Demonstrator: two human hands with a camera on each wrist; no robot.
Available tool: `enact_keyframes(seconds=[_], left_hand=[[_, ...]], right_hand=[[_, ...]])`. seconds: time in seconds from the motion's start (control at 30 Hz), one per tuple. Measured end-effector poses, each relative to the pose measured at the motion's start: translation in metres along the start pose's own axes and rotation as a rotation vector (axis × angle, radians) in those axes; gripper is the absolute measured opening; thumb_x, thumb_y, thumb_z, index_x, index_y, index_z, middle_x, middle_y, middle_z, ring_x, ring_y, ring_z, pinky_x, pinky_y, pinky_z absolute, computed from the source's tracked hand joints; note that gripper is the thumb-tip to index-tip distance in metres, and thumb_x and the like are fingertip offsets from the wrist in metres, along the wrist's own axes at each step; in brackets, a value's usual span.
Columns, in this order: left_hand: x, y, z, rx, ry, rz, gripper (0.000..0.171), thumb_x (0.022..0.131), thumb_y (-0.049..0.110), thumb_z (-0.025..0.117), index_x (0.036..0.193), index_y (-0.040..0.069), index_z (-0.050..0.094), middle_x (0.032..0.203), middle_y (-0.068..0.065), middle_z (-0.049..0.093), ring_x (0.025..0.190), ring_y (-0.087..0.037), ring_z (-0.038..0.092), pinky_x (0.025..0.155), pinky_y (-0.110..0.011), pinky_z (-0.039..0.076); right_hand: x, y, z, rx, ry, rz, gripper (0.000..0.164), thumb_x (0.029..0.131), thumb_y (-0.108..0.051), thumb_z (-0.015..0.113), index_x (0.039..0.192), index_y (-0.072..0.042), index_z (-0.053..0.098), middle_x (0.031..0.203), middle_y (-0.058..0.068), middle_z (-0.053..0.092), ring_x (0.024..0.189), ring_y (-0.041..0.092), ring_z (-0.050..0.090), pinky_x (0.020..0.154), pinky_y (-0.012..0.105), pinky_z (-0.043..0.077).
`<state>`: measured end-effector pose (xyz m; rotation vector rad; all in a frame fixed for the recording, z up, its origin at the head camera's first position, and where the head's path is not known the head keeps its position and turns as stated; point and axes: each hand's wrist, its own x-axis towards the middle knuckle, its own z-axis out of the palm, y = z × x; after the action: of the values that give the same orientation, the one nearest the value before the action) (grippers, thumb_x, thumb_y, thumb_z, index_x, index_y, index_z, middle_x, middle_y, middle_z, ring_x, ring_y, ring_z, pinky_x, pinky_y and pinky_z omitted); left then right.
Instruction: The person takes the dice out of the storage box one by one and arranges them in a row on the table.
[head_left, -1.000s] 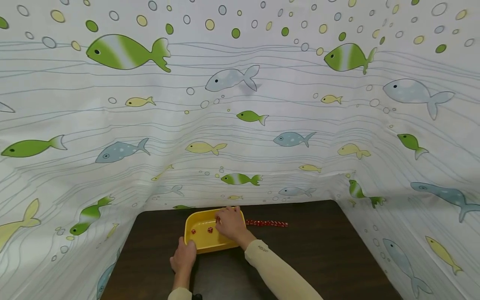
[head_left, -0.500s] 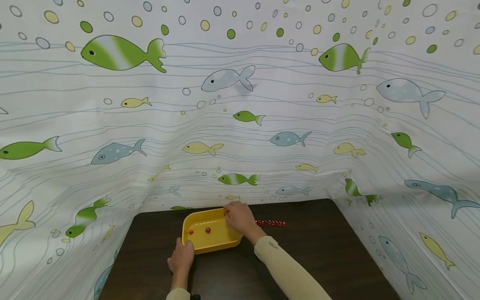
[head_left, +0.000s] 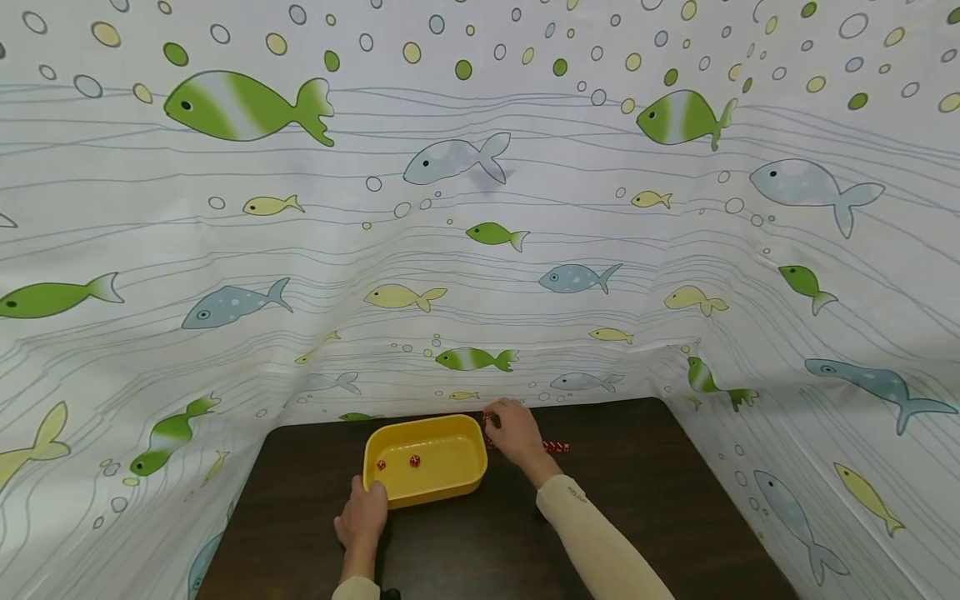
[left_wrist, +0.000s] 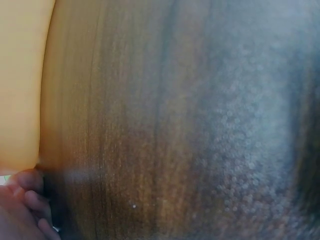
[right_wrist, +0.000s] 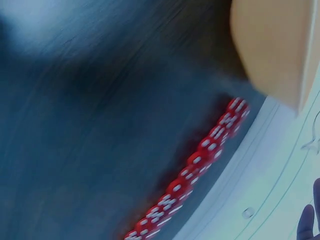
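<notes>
A yellow tray stands on the dark table, with two red dice lying inside, one die near the middle and another die by its left end. My left hand grips the tray's near left corner; in the left wrist view, its curled fingers show below the tray wall. Just beyond the tray's right end, my right hand pinches a red die above the table. A row of red dice runs to the right of the tray, partly hidden by this hand in the head view.
The dark wood-grain table extends around the tray. White cloth with printed fish rises behind the table and along both sides. In the right wrist view, the tray's end stands close to the dice row.
My right hand has lifted a die out of the tray and carried it right, over the rim to the left end of the dice row. The left hand has stayed on the tray.
</notes>
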<state>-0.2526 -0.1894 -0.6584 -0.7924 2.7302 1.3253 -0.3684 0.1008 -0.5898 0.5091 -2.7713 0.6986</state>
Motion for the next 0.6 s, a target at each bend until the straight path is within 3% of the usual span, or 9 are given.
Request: enact_keyframes(seconds=[0.3,0.6], left_hand=[[-0.001,-0.002,0.001,-0.002,0.011,0.004,0.062,0.102,0.029,0.028,0.152,-0.008,0.036,0.123,-0.034,0.063,0.094,-0.042,0.060,0.096,-0.064,0.034],[0.000,0.001,0.001,-0.005,0.019,0.008,0.062,0.103,0.028,0.027,0.152,-0.008,0.036,0.120,-0.033,0.064,0.092,-0.041,0.059,0.095,-0.063,0.034]], right_hand=[[-0.013,0.034,-0.015,0.016,0.037,0.114,0.021,0.101,-0.021,0.072,0.120,-0.016,0.080,0.131,0.007,0.074,0.126,0.032,0.067,0.111,0.060,0.050],[-0.021,0.069,-0.032,0.045,0.044,0.185,0.025,0.101,-0.019,0.071,0.125,-0.013,0.078,0.133,0.010,0.073,0.124,0.035,0.068,0.103,0.058,0.054]])
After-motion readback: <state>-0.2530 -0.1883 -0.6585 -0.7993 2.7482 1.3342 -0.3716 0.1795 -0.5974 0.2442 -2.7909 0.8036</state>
